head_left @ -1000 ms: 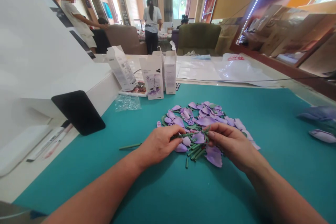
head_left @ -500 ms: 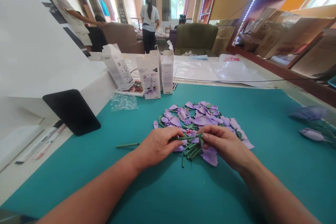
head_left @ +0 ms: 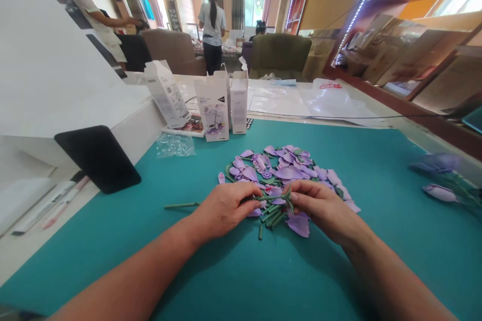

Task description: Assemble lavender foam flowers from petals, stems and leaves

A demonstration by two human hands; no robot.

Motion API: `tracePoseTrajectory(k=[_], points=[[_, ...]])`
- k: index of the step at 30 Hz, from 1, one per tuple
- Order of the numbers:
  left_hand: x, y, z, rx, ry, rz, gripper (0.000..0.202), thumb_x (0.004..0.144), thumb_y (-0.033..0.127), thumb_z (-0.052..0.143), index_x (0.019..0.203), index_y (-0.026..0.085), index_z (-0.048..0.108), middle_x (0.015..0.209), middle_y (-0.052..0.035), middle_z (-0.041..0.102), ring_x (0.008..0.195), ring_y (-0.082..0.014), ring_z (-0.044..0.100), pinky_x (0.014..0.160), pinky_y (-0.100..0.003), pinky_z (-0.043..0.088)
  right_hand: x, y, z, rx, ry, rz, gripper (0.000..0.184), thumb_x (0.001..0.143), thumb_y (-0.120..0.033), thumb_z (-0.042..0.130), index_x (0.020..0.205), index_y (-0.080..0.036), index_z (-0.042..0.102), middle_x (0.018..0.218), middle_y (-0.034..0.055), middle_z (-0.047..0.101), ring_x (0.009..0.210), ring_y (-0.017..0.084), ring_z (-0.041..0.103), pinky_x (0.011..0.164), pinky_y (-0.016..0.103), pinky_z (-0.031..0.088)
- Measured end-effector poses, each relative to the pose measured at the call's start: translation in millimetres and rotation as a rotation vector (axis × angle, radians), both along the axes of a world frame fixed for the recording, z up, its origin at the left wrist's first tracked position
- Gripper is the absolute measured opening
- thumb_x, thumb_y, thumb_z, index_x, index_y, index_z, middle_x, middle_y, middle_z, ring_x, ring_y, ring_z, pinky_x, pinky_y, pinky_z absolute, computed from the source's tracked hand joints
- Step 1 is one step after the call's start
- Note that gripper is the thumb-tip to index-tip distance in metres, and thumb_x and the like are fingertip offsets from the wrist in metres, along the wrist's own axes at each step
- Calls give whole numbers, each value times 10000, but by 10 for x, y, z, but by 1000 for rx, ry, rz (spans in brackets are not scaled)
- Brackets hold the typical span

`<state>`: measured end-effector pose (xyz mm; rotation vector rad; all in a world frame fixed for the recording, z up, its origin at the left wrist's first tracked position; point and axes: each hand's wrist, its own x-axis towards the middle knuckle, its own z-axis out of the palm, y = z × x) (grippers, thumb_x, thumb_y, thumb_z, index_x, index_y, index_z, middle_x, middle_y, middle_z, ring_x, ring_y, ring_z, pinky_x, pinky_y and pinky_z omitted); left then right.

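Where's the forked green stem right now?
Head view, just right of centre: the forked green stem is held between the left hand and right hand, over the near purple petals.

We see a white counter point(head_left: 17, 255) bearing a teal mat point(head_left: 241, 281), strewn mid-frame with purple petal-shaped pieces point(head_left: 289, 173) and thin green rods point(head_left: 274, 218).

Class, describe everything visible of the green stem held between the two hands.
The green stem is slim and plastic-looking, with splayed prongs at its right end. Held roughly level over the purple pieces, it is gripped by the left hand and, at the prongs, the right hand. Fingers hide part of it.
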<state>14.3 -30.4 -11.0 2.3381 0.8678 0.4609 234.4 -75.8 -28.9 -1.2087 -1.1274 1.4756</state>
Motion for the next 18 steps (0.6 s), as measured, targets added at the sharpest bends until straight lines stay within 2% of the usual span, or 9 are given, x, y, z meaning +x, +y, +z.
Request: tracePoseTrajectory(k=[7, 13, 18], points=[[8, -20, -21, 60, 44, -48, 162, 935, 248, 469, 977, 195, 616, 938, -6, 688, 848, -148, 625, 732, -237, 440, -64, -11, -32, -8, 53, 49, 288, 665, -415, 787, 759, -164, 682, 639, -16, 574, 573, 89, 483, 557, 236, 406], [16, -37, -31, 107, 103, -84, 216, 958, 261, 408, 1059, 209, 591, 1007, -14, 680, 896, -161, 625, 753, -250, 449, -145, -12, -58, -51, 130, 46, 295, 639, -399, 811, 756, -159, 685, 634, -22, 587, 558, 77, 487, 553, 222, 394], [17, -53, -41, 170, 129, -100, 206, 961, 265, 392, 992, 213, 589, 915, -4, 671, 809, -149, 617, 681, -230, 430, -180, -14, -52, -59, 159, 67, 293, 625, -396, 820, 731, -158, 685, 618, -25, 581, 550, 72, 479, 549, 218, 383]])
